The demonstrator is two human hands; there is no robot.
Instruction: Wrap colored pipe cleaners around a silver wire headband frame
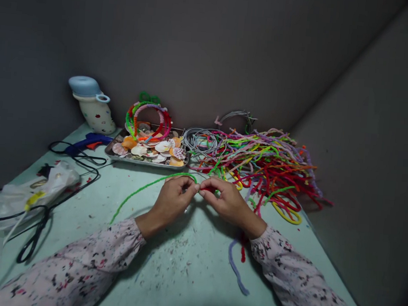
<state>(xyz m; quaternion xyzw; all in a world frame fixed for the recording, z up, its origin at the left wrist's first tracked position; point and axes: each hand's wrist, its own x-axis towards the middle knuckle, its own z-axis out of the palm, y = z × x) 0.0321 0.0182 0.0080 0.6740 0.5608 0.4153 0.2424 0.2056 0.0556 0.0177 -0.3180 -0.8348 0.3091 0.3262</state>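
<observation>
A long green pipe cleaner (140, 190) curves up from the table and passes over my left hand (175, 195), ending at its pinched thumb and forefinger. My right hand (226, 200) is closed in a pinch too, with its fingertips meeting those of the left just in front of the tray. What the right fingertips grip is too small and covered to make out. Some red fuzzy stem shows behind the right fingers. Below the right wrist lie a lavender pipe cleaner (237, 268) and a short red piece.
Behind my hands, a metal tray (146, 164) holds seashells (162, 147) and colourful wrapped rings (133, 118). Coiled grey wire (199, 143) lies beside a large pipe cleaner heap (271, 159). At left are a bottle (96, 112), a blue glue gun (88, 143), black cable and a plastic bag (57, 178).
</observation>
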